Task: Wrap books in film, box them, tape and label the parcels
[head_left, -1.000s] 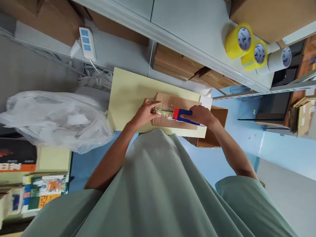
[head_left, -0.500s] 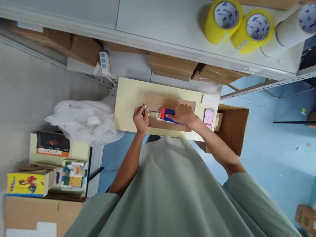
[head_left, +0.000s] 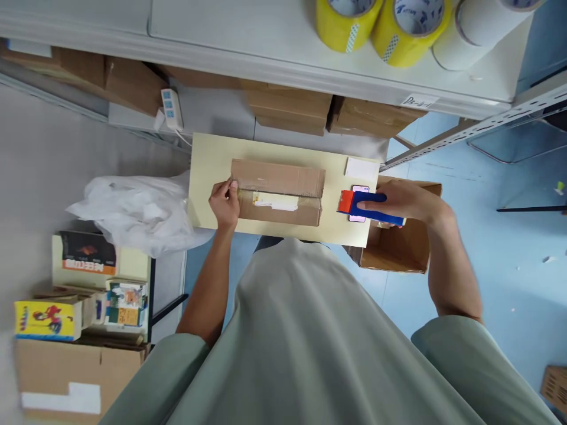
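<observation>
A shut cardboard box lies on a pale yellow board, with clear tape along its middle seam and a white label showing under the tape. My left hand presses with curled fingers on the box's left end. To the right of the box, my right hand is closed round the blue handle of a red and blue tape dispenser. The dispenser hovers over a pink phone at the board's right end.
Yellow tape rolls and a white roll stand on the grey shelf above. An open cardboard carton sits under the board's right end. A white plastic bag, books and a power strip lie to the left.
My right hand drew the tape dispenser along the box's seam to the right and off the box, over the phone. My left hand slid to the box's left end. The view shifted.
</observation>
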### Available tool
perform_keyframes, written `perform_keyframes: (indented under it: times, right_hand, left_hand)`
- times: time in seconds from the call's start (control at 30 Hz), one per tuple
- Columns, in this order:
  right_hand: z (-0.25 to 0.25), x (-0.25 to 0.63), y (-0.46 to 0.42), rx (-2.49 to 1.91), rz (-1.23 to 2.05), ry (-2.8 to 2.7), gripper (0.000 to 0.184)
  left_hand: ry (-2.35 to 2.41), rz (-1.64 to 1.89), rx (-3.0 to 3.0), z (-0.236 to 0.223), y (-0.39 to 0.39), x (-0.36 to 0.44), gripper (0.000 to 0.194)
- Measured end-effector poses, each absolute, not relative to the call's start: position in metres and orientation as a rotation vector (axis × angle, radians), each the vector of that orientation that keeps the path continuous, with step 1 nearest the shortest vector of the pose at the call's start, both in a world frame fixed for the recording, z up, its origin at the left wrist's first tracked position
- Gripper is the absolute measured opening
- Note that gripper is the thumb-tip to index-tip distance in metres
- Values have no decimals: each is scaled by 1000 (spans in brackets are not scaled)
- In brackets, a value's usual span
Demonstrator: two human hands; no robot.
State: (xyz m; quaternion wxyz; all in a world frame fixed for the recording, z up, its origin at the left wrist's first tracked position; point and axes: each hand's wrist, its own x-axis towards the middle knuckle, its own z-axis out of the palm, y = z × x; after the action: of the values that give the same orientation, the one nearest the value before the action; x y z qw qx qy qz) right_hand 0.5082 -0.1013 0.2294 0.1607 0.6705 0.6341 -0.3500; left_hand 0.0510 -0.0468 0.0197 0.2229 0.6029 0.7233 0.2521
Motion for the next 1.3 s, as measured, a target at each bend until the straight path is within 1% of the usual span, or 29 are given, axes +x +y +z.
perform_keyframes:
  times: [0.13,0.33,0.53,0.8,0.87,1.0,1.1,1.17,1.27,1.3]
  right_hand:
    - [217,524,-106,1801,-1115,1762,72]
    - [194,511,-100,1833,-996,1725,73]
    - [183,488,-101,1839,-897,1649,71]
    - [168,450,-100,1893,-826,1666,54]
    - [159,435,-101,1911,-801,1703,48]
    - [134,401,-110,1918,-774,1770,30]
    - [114,389,-122,1958,-801,1719,29]
    - [106,392,-131,2095,-799,1584,35]
    - [105,407,-140,2397,-773,1369,59]
    - [107,411,-141,2477,-800,1347,65]
  left_hand:
    - [1995,708,1654,21,-47,52,35]
    - [2013,676,1646,21,-46,51,43]
    - [2081,634,1662,22,-45,53,37]
    - [2060,641,1680,26,-45,56,30]
    - [2060,627,1684,28,-46,57,30]
    - [2055,599,1705,27,-47,55,35]
    - [2021,602,1725,25,-48,54,37]
    - [2031,577,1722,23,-48,54,38]
    - [2107,470,1696,21,-47,54,43]
    - [2120,440,1689,20,-47,53,44]
